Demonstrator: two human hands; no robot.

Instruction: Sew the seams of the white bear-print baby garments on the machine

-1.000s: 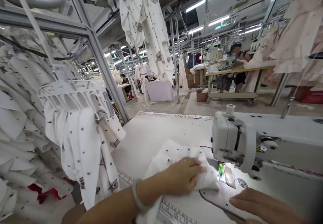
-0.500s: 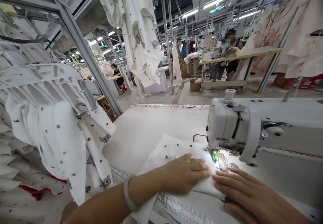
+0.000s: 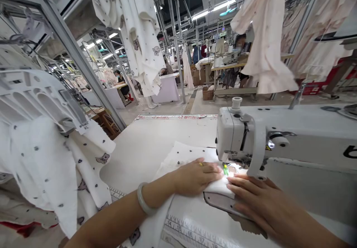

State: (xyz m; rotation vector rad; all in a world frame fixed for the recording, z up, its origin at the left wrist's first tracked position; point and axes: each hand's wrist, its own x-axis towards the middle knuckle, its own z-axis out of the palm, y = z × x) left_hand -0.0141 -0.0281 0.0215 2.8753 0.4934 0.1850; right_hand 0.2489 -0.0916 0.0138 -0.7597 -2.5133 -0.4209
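A white printed fabric piece (image 3: 184, 155) lies on the sewing table (image 3: 150, 143), its edge under the head of the white sewing machine (image 3: 251, 136). My left hand (image 3: 195, 175), with a ring and a pale bangle on the wrist, lies flat on the fabric just left of the needle area (image 3: 225, 169). My right hand (image 3: 253, 199) rests flat with fingers stretched out on the fabric edge and the metal plate in front of the needle. Both hands press the cloth down and almost touch each other.
A white plastic rack (image 3: 39, 99) with hanging printed fabric pieces (image 3: 55, 166) stands at the left. Garments (image 3: 134, 28) hang overhead. A ruler strip (image 3: 192, 235) runs along the table's near edge. Other people sit at sewing tables (image 3: 231, 65) far behind.
My right hand came in from the lower right and now lies on the fabric by the needle. My left hand slid the cloth closer under the machine head. The view shifted nearer.
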